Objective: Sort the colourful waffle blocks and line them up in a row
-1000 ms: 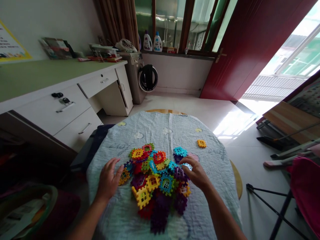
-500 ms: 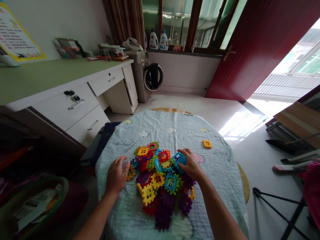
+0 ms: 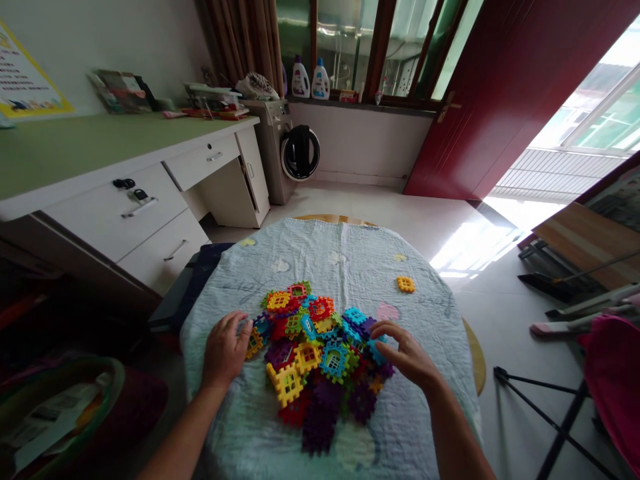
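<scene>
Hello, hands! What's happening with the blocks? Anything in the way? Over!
Left hand open at the block pile's left edge. Right hand at a blue block, grip unclear. Pile jumbled, upper pieces covering lower ones. Over.

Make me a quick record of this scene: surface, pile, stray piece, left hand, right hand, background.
Surface: round table under a pale blue cloth
Pile: colourful notched plastic pieces, many with window-like openings
Stray piece: one yellow-orange piece, apart from the pile, beyond it to the right
Left hand: hand at the pile's left edge, beside an orange piece; contact unclear
Right hand: hand at the pile's right edge, blue piece by its fingertips; grip unclear
Background: washing machine, its door open; red door
</scene>
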{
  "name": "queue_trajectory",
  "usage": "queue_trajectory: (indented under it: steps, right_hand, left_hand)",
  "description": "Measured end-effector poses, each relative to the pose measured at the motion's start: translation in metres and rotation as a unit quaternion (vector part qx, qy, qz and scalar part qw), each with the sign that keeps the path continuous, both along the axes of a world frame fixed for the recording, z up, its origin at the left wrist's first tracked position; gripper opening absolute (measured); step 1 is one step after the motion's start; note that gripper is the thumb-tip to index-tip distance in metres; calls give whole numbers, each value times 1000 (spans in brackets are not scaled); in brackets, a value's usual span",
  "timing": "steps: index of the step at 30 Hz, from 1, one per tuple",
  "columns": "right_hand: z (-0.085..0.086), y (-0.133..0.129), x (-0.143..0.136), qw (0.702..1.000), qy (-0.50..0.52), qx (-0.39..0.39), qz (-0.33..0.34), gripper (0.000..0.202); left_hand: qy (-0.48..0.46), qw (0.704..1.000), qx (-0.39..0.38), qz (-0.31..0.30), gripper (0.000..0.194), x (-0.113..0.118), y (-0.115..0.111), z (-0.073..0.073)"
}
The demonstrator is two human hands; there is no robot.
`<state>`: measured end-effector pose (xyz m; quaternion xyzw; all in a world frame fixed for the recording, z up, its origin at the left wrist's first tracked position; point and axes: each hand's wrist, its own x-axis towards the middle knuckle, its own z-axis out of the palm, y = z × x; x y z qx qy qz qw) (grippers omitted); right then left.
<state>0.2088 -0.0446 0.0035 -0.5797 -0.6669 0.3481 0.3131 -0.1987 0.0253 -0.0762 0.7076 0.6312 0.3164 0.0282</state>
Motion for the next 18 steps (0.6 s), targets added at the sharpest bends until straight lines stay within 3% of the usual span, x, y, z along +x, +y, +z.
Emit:
queue_trajectory:
  steps: [3,5,9,11,14,18]
  right_hand:
    - [-9,11,-2,997,-36,25,-65,17]
    - [-17,23,-9,994,-68,57,-68,26]
    - [-28,51,-28,989,-137,44,33,70]
    - [-29,63,-34,982,-174,4,76,78]
    - [-25,75,-32,969,-228,-38,88,71]
    - [-15,71,-7,976,-216,-26,-3,58]
  left_hand:
    - [6,1000,0,-1,40,-1,1,-1]
    - [9,1000,1,-2,40,-1,1,-1]
    - [13,1000,0,-3,40,-1,1,0]
    - [12,1000,1,-1,40,-1,1,1]
    - [12,1000,3,0,38,0,1,2]
    - [16,1000,10,2,39,1,1,2]
